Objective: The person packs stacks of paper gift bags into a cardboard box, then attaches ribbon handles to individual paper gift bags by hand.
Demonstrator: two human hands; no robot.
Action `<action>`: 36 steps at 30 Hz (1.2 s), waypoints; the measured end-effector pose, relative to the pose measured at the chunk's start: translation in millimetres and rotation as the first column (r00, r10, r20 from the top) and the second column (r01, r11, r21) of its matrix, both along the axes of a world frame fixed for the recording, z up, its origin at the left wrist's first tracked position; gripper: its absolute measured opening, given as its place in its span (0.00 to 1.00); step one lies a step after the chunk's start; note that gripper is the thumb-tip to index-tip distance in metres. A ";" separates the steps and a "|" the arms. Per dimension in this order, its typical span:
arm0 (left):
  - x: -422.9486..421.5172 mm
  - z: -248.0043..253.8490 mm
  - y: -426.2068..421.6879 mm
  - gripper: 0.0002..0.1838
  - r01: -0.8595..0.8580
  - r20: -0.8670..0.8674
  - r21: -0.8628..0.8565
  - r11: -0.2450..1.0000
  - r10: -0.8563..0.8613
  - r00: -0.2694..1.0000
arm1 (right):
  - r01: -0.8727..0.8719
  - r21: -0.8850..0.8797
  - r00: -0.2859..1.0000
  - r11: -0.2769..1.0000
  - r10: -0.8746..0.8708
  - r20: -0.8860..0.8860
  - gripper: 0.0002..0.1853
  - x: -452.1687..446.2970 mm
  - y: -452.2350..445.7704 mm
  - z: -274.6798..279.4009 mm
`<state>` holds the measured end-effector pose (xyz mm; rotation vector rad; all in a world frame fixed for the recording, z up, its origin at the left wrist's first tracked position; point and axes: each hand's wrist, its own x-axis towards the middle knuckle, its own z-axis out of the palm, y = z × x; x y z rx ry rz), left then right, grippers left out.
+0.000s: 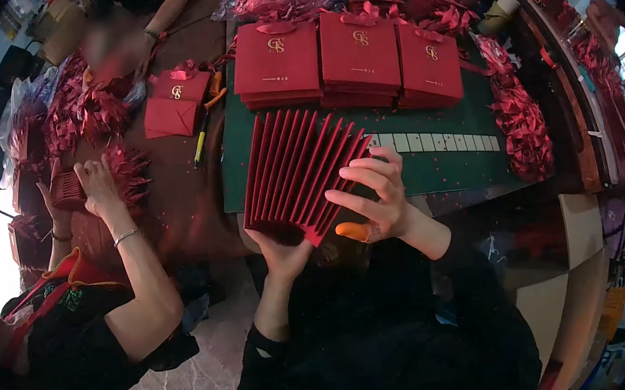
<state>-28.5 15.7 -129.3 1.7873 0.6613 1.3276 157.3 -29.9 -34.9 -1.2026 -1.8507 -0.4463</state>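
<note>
My left hand (282, 252) holds a fanned stack of red paper bags (290, 170) from below, above the near edge of the green mat (235, 157). At the stack's right side is my right hand (378, 195), its fingers spread and fingertips near the bag edges; an orange cover (353, 231) sits on its thumb. Whether those fingertips touch the bags is hard to tell. Behind the fan stand piles of red bags with gold lettering, one at left (275, 57), one in the middle (358, 51) and one at right (428, 62).
A co-worker's arm (138, 253) is at the left, with hands on another red stack (68, 190). A yellow pen (200, 148) and red bags (177, 102) lie on the brown cloth. Red tassel-like bundles (519, 117) line the mat's right edge, beside white cards (437, 142).
</note>
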 end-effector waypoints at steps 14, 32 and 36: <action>6.7 14.8 1.5 0.54 0.034 0.133 -0.117 0.992 -0.018 0.991 | -0.031 -0.048 0.999 0.998 0.030 -0.011 0.20 -4.5 6.1 12.8; 5.3 6.1 2.1 0.58 -0.016 0.066 -0.104 0.994 0.023 0.998 | -0.078 -0.085 0.996 0.993 0.074 -0.049 0.23 -8.3 10.7 17.1; 4.3 15.8 2.1 0.57 0.002 0.047 -0.043 0.999 0.000 0.999 | -0.017 -0.076 1.000 0.997 0.018 0.021 0.25 -13.9 14.0 18.7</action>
